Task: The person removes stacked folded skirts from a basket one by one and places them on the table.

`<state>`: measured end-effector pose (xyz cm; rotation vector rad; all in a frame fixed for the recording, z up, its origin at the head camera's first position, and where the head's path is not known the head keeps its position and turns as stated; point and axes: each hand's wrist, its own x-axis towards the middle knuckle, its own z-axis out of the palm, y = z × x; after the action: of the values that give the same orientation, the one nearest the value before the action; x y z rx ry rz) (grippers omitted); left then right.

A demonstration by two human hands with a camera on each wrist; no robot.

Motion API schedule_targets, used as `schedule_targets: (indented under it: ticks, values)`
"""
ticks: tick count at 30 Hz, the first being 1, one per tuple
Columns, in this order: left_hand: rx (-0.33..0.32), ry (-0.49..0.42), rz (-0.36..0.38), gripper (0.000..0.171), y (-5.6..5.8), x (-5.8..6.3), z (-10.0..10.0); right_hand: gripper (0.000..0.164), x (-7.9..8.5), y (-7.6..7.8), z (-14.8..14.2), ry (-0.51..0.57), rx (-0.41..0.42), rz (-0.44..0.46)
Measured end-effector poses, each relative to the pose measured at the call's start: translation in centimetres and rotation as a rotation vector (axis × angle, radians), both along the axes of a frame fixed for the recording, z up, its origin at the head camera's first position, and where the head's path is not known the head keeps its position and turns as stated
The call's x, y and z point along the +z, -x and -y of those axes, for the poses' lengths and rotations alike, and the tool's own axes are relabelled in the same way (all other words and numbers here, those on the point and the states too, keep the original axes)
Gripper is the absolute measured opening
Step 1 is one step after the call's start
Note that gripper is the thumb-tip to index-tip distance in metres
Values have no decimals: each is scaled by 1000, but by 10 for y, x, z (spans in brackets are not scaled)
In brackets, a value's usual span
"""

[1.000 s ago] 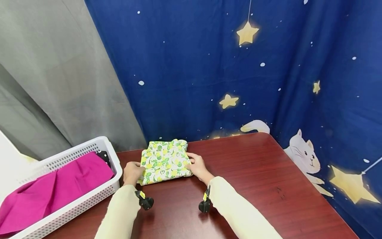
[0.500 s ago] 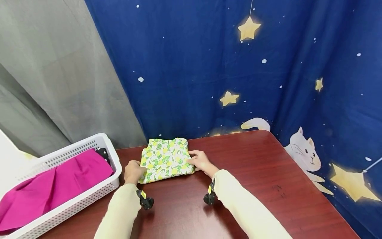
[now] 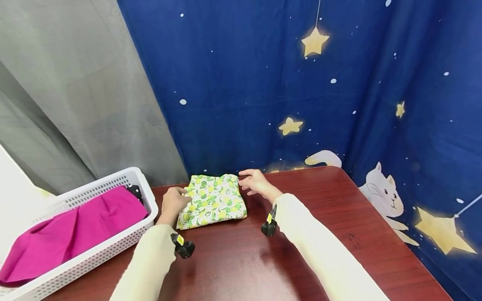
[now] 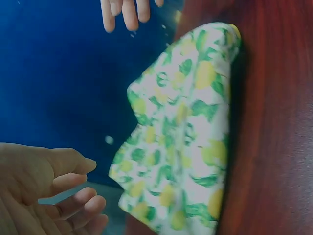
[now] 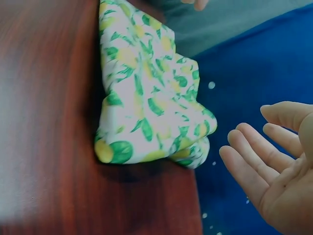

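Note:
A folded white cloth with a lemon-and-leaf print [image 3: 214, 200] lies on the table near its far edge; its kind of garment does not show. At its left side is my left hand [image 3: 174, 202], fingers relaxed and holding nothing. My right hand [image 3: 257, 184] is raised off the cloth's far right corner, its fingers spread. In the left wrist view the left hand [image 4: 54, 191] appears apart from the cloth [image 4: 181, 132]. The right wrist view has the right hand [image 5: 279, 161] with palm and loose fingers bare, a gap between it and the cloth [image 5: 146, 93].
A white perforated plastic basket [image 3: 148, 196] stands on the left, holding a magenta cloth [image 3: 94, 217] and a black cloth with white dots [image 3: 134, 191]. The reddish-brown wooden table [image 3: 233, 259] meets a blue star-patterned curtain [image 3: 241, 83] and a grey curtain [image 3: 86, 83] behind.
Both hands have let go of the folded cloth's sides. The right hand has risen toward the far edge, and the left has moved slightly farther away too. The cloth stays in place.

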<state>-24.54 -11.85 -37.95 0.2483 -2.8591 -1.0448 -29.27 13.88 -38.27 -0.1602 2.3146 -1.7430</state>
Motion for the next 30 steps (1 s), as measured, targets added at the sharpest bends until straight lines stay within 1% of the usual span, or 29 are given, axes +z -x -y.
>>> schedule_targets:
  ticks: [4, 7, 11, 16, 19, 22, 25, 30]
  values:
    - [-23, -7, -67, 32, -4, 17, 6, 43, 16, 2, 10, -16, 49, -23]
    - [-39, -6, -85, 32, -7, 29, 15, 43, 26, 4, 17, -32, 79, -44]
    - [-29, -10, -94, 32, -14, 41, 33, 43, 39, 2, 31, -24, 132, -43]
    - [-10, 2, -118, 32, -20, 54, 56, 43, 49, -1, 50, -23, 194, -37]
    - [-1, 34, -141, 32, -23, 59, 71, 43, 54, -2, 63, -44, 220, -54]
    - [-1, 62, -169, 32, -26, 62, 87, 42, 57, -2, 77, -65, 239, -80]
    - [3, 86, -186, 34, -32, 64, 105, 41, 61, -3, 95, -61, 267, -89]
    - [23, 128, -178, 36, -45, 67, 136, 41, 65, -7, 123, -62, 302, -96]
